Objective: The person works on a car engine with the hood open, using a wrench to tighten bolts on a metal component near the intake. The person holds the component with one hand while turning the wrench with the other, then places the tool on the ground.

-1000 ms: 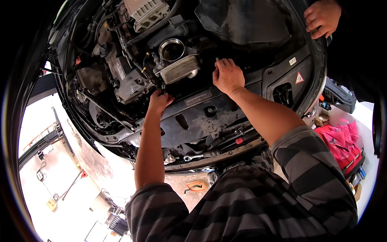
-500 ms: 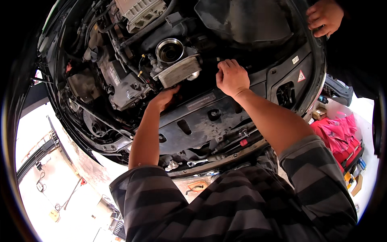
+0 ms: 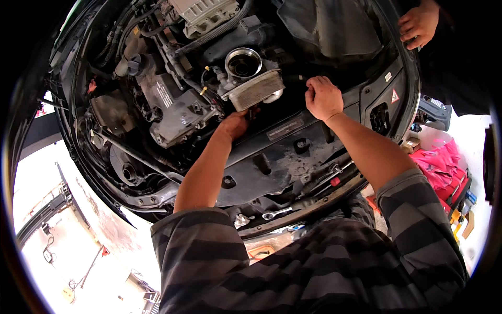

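Under the open hood, a round metal filter housing (image 3: 243,63) with an open top sits above a finned oil cooler (image 3: 256,91). My left hand (image 3: 234,125) reaches in just below the cooler, beside a small dark part, with its fingertips partly hidden; whether it grips anything does not show. Farther right, my right hand (image 3: 325,98) is closed, its fingers curled down at the rear edge of the black front panel (image 3: 246,180). A short dark hose end with a pale band (image 3: 300,77) lies close to its fingers. What those fingers hold is hidden.
A wrench (image 3: 277,213), a ratchet (image 3: 334,170) and crumpled white paper (image 3: 242,220) lie along the car's front edge. Another person's hand (image 3: 420,25) rests on the right fender. A pink bag (image 3: 439,165) lies on the floor at right. The engine cover (image 3: 180,112) is left.
My view has shifted, so the engine bay and both hands appear farther right. The left hand sits slightly farther left relative to the cooler. My right hand keeps its curled pose.
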A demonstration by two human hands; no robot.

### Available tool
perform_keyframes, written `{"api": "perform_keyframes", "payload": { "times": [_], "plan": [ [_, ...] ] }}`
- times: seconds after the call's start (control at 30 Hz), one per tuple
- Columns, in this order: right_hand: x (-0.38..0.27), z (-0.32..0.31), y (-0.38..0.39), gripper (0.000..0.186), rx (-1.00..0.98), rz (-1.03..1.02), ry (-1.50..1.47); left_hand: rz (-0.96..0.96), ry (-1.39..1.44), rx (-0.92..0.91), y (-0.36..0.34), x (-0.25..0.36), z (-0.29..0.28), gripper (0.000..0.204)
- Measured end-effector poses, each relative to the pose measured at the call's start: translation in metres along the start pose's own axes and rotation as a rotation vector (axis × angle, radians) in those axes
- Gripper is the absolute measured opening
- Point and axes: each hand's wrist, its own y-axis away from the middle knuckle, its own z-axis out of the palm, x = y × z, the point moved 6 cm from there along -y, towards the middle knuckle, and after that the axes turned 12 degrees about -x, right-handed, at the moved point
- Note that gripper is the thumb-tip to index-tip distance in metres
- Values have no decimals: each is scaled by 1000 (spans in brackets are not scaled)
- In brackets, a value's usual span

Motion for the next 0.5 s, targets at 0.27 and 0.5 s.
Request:
{"api": "perform_keyframes", "payload": {
  "times": [0.27, 0.5],
  "plan": [
    [-1, -1, 3, 5, 34, 31, 12, -36, 27, -186, -8, -6, -2, 31],
    [-5, -2, 2, 6, 30, 7, 25, 8, 122, -108, 1, -2, 9, 42]
  ]
}}
